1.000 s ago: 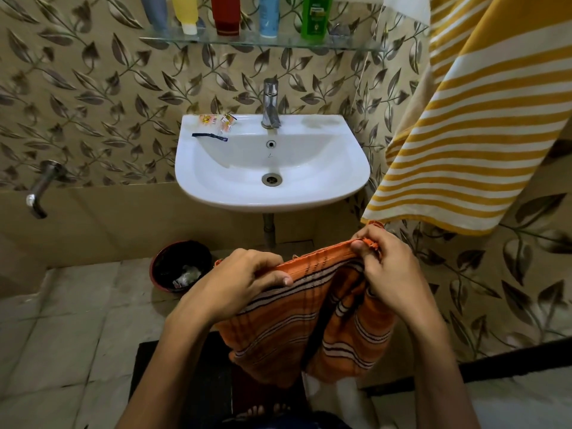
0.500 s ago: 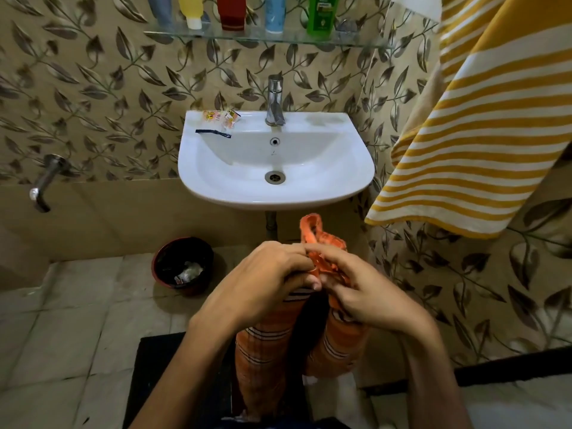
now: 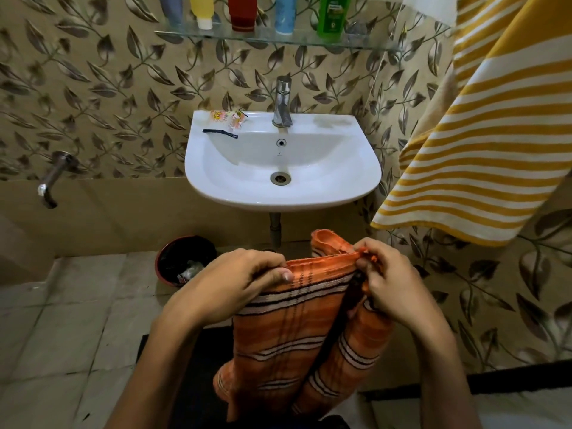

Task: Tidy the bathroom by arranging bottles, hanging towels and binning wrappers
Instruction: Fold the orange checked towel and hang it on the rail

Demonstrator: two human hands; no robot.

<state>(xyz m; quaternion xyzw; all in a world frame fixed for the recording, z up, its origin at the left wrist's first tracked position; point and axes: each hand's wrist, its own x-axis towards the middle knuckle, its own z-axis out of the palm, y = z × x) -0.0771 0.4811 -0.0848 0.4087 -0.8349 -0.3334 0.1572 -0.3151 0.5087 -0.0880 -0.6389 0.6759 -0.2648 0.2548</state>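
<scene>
1. Both hands gripping the top hem of the orange striped towel point(image 3: 297, 329): left hand point(image 3: 244, 283) curled over the hem with thumb pressed on the front face, right hand point(image 3: 393, 280) pinching the bunched corner between thumb and fingertips.
2. Towel hanging in front of the body, below the sink point(image 3: 281, 193) and above a dark floor mat point(image 3: 192, 366); lower part drooping in two loose folds, one flap sticking up behind the right-hand corner.
3. Handling, judged: soft, limp, light; no stiffness, so sagging wherever unsupported. Woven surface likely giving good friction, little slip risk. Best hold at the two top corners along the hem, spreading them apart to flatten the cloth before draping.
4. Risk, judged: holding at one bunched point leaving folds twisted; lower edge possibly brushing the floor.
5. Surroundings: yellow striped towel point(image 3: 483, 144) hanging at right, well apart from the orange one; bottles point(image 3: 332, 13) standing in a row on the glass shelf point(image 3: 365, 41); wrappers point(image 3: 227, 117) lying on the sink rim beside the tap point(image 3: 282, 100); red bin point(image 3: 185, 261) on the floor just left of the left hand, holding some scraps.
6. Remaining, judged: hanging this towel, binning wrappers.
</scene>
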